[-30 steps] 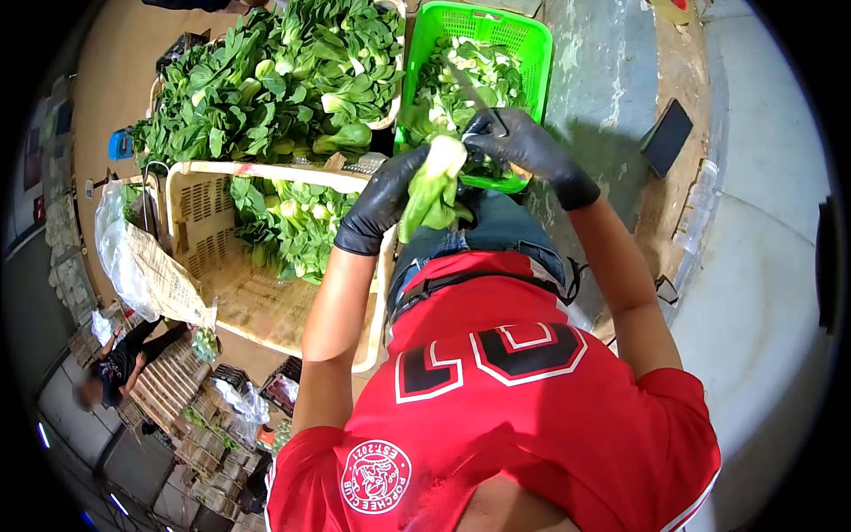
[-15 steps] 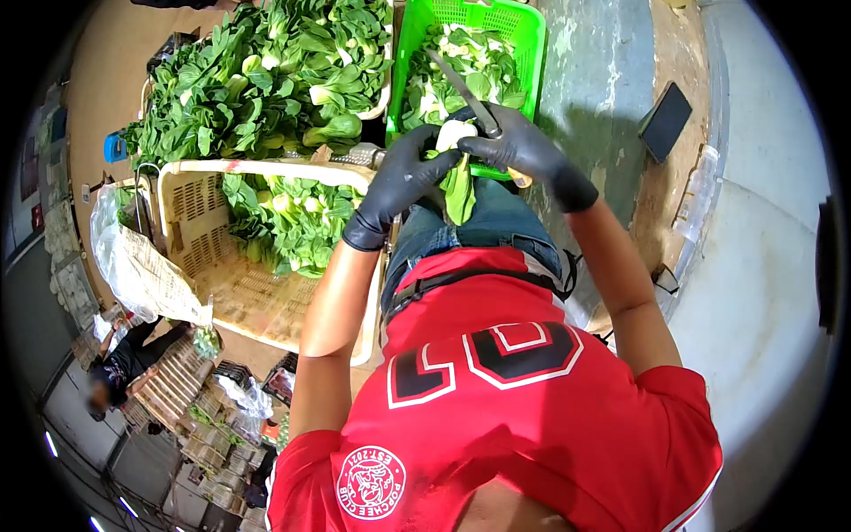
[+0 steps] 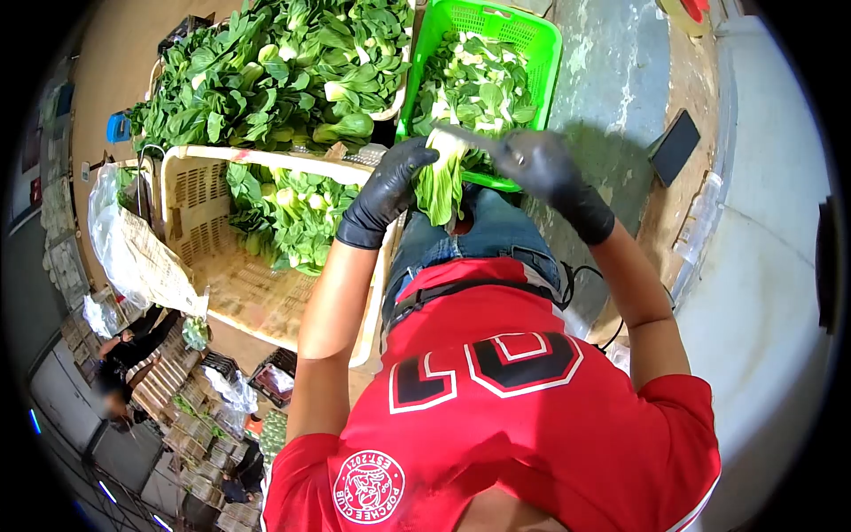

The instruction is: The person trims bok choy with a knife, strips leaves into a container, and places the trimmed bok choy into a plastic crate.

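By grey surface (image 3: 596,84), left fingers (image 3: 418,154) grip greens (image 3: 441,188); right fingers (image 3: 521,152), gripping knife (image 3: 467,136), moved rightward.

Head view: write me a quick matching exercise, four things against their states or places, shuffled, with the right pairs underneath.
Things
1. Left hand
2. Right hand
3. Green basket
4. Black flat object

States or places
A. Loaded with cut-looking greens
B. Off to the right, touched by neither hand
C. Gripping the knife
D. Holding a leafy vegetable, pale end up in the picture

Pairs: 1-D, 2-C, 3-A, 4-B
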### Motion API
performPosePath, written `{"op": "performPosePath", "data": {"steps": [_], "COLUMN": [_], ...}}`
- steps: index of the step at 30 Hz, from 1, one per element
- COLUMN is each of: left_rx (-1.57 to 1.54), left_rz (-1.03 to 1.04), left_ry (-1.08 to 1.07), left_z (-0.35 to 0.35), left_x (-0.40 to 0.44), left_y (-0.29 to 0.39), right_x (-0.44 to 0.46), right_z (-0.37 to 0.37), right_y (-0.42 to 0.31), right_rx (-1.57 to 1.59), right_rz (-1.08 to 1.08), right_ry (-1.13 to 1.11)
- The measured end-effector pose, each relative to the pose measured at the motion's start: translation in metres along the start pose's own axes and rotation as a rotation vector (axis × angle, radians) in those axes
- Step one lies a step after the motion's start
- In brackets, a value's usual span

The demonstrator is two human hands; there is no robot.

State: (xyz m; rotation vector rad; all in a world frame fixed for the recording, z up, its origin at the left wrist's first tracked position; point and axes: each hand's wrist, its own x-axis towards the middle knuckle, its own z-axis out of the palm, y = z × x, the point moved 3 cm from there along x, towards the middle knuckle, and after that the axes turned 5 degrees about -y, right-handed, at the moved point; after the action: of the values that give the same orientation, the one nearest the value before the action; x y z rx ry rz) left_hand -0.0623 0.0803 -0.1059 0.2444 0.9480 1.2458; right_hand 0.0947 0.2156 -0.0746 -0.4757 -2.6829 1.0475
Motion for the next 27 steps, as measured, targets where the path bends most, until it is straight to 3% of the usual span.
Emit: {"op": "performPosePath", "data": {"steps": [5,8,10,12,15,18,19,20,21,22,23,24,26,27], "left_rx": [0.300,0.358,0.364,0.441,0.390,0.249,0.175,0.103,-0.154,-0.301,-0.348,-0.400,0.439,0.183], "left_rz": [0.111,0.090,0.184,0.143,0.252,0.333,0.362,0.409,0.411,0.365,0.507,0.637,0.773,0.687], "left_ry": [0.053,0.092,0.063,0.064,0.003,0.001,0.077,0.165,0.230,0.331,0.436,0.530,0.687,0.645], "left_z": [0.004,-0.009,-0.014,-0.015,-0.020,-0.036,-0.050,-0.067,-0.082,-0.108,-0.135,-0.169,-0.267,-0.290], "left_x": [-0.019,-0.023,-0.024,-0.033,-0.042,-0.058,-0.060,-0.062,-0.067,-0.079,-0.093,-0.105,-0.148,-0.174], "left_y": [0.015,0.014,0.010,0.017,0.014,0.010,0.002,-0.002,0.000,0.009,0.031,0.056,0.128,0.161], "right_x": [0.008,0.010,0.011,0.011,0.017,-0.024,-0.030,-0.044,-0.049,-0.061,-0.070,-0.061,-0.043,-0.040], "right_z": [0.018,0.023,0.030,0.034,0.047,0.108,0.109,0.107,0.100,0.102,0.107,0.100,0.103,0.104], "right_y": [-0.016,-0.028,-0.031,-0.035,-0.025,0.078,0.088,0.097,0.094,0.108,0.130,0.116,0.103,0.099], "right_rx": [-0.084,-0.080,-0.035,0.020,0.130,-0.295,-0.029,0.163,0.316,0.470,0.344,0.453,0.410,0.401], "right_rz": [0.172,0.145,0.092,0.014,0.110,-0.396,0.116,0.657,0.800,0.934,0.957,0.897,0.872,0.845], "right_ry": [-0.181,-0.206,-0.151,-0.071,-0.206,-0.332,-0.525,-0.543,-0.463,-0.415,-0.418,-0.430,-0.417,-0.418]}}
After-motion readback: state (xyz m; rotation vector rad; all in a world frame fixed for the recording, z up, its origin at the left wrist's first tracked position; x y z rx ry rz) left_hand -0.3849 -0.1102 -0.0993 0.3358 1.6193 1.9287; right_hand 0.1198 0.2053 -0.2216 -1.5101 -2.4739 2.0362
